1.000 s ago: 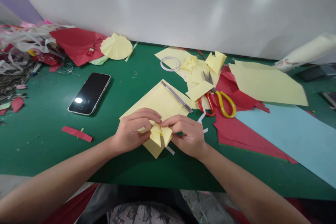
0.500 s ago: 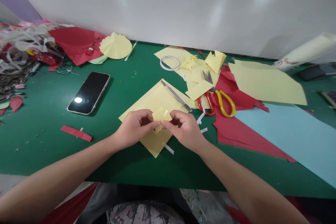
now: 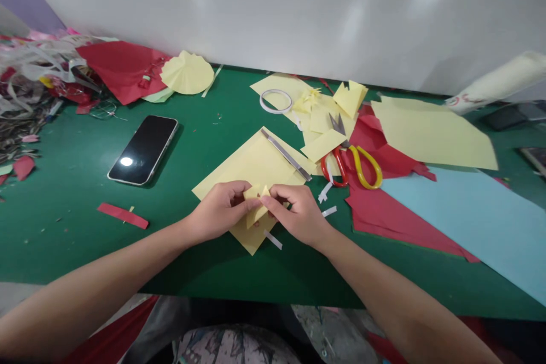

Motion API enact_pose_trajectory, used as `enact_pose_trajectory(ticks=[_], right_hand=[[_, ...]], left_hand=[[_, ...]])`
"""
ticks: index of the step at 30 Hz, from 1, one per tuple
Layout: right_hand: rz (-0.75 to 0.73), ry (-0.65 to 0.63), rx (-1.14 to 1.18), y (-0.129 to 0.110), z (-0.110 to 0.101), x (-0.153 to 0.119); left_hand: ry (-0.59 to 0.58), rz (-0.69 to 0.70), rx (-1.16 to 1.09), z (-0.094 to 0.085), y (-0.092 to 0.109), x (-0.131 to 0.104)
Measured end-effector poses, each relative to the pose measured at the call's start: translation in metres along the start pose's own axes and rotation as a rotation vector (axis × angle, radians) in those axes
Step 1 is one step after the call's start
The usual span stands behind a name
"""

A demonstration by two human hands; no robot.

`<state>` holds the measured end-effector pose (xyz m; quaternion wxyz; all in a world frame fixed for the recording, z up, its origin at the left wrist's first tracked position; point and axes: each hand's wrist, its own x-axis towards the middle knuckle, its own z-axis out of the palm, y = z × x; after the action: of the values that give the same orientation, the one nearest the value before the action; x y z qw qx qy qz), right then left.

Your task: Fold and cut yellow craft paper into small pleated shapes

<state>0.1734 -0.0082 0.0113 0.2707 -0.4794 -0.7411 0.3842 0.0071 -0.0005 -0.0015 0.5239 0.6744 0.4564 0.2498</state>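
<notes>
Between my hands is a small piece of folded yellow paper [image 3: 255,215], pinched at its top by both thumbs and forefingers. My left hand [image 3: 222,207] is closed on its left side. My right hand [image 3: 298,210] grips the right side, thumb pressed near a pointed fold. Under them lies a larger yellow sheet [image 3: 234,168], set cornerwise on the table. Silver tweezers [image 3: 285,153] rest across its upper right edge. A white strip of tape [image 3: 273,240] sticks out at the sheet's lower right edge.
Scissors [image 3: 360,168] with red and yellow handles lie to the right, near a tape roll [image 3: 276,101] and yellow scraps. Red paper [image 3: 384,222] and a blue sheet [image 3: 473,210] spread farther right. At left are a phone [image 3: 143,151] and a red strip [image 3: 123,215].
The small yellow paper has turned and folded in my fingers, so a pointed fold now stands at the top. My right hand has shifted slightly left. The things on the table stay put.
</notes>
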Motion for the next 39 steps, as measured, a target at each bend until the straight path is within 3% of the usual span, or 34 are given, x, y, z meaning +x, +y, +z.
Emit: enact_pose_trajectory(ticks=[6,10,20,26,30,39], right_hand=[[0.018,-0.011,0.061,-0.002,-0.003,0.001],[0.036,0.03,0.041,-0.001,-0.003,0.001],[0.063,0.011,0.102,0.002,-0.001,0.002],[0.023,0.129,0.017,0.003,-0.004,0.003],[0.031,0.173,0.002,0.005,-0.006,0.004],[0.074,0.249,0.088,0.012,-0.01,0.005]], left_hand=[[-0.096,-0.043,-0.238,0.003,0.004,-0.002],[-0.014,-0.057,-0.323,0.007,0.003,-0.002],[0.022,-0.027,-0.208,0.004,0.002,-0.001],[0.079,-0.009,-0.02,0.0,0.005,-0.001],[0.045,-0.069,-0.131,-0.002,0.006,0.0],[0.051,0.033,-0.295,-0.004,-0.005,0.005]])
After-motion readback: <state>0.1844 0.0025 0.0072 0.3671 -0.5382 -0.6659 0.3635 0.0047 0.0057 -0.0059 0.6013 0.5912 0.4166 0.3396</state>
